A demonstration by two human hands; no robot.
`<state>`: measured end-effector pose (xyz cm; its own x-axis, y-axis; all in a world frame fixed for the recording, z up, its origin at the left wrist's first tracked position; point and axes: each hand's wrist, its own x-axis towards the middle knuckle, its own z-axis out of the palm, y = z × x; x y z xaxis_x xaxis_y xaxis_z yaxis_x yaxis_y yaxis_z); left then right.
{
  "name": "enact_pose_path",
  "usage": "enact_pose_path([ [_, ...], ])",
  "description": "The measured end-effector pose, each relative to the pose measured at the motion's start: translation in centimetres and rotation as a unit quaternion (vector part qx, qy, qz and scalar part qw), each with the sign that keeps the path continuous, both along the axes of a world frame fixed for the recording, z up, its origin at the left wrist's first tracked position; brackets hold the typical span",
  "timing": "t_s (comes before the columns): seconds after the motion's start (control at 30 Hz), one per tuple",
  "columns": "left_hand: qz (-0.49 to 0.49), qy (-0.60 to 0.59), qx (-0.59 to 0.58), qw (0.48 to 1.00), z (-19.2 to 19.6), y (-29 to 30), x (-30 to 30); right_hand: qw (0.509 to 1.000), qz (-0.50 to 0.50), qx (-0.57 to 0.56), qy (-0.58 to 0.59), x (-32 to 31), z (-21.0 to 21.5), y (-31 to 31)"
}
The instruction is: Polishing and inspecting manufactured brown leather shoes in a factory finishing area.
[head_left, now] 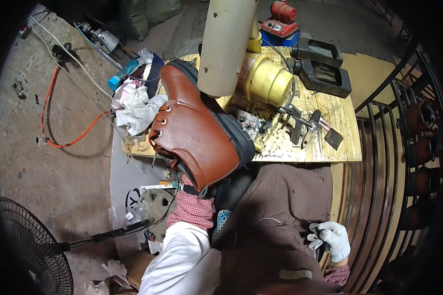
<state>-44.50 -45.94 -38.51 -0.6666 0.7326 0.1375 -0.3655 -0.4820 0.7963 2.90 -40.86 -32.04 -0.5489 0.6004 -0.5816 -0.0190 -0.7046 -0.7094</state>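
Boot [197, 135] is risking scuffs against the tube [226, 49] if our hidden left hand is slipping; its grip we cannot tell.

Boot [206, 140]: brown, tilted, its opening met by the left sleeve [192, 209]; left hand hidden.
Right hand [332, 240]: gloved, held partly curled beside brown cloth [290, 206].
Counter [347, 147]: strewn with dark crumbs [273, 133], topped by black containers [325, 78].
Fan [32, 246]: placed at lower left.

From afar I see a red-brown boot [202, 135] mid-dial, pink-checked cuff [189, 209] at seven o'clock, white glove [333, 241] at four, orange hose [61, 146] at nine
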Motion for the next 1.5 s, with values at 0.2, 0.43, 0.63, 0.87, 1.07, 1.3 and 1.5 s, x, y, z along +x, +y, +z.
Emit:
enact_pose_path([
  [0.2,0.011,-0.031,0.033,0.999,-0.1,1.3,-1.4,0.994,-0.08,0.077,-0.004,-0.8,-0.4,2.4],
  [0.43,0.019,-0.073,0.073,0.994,0.2,1.4,-1.7,0.992,-0.085,0.09,0.002,-2.6,-0.4,3.4],
  [0.63,0.021,-0.116,0.111,0.987,0.5,0.1,-0.6,0.997,-0.005,0.078,0.029,-5.0,1.0,3.7],
  [0.87,0.043,-0.171,0.153,0.972,1.8,-3.0,1.5,0.994,0.02,0.104,0.01,-5.9,1.5,1.5],
  [1.07,-0.009,-0.174,-0.098,0.98,7.2,-4.2,5.7,0.994,0.016,0.104,0.005,-6.1,1.3,-0.3],
  [1.3,0.002,-0.124,-0.124,0.985,10.8,0.3,3.8,0.993,-0.003,0.113,-0.029,-4.5,1.3,-1.0],
  [1.5,0.034,-0.104,-0.133,0.985,11.1,2.0,3.0,0.996,-0.018,0.088,-0.011,-4.6,0.6,-0.6],
])
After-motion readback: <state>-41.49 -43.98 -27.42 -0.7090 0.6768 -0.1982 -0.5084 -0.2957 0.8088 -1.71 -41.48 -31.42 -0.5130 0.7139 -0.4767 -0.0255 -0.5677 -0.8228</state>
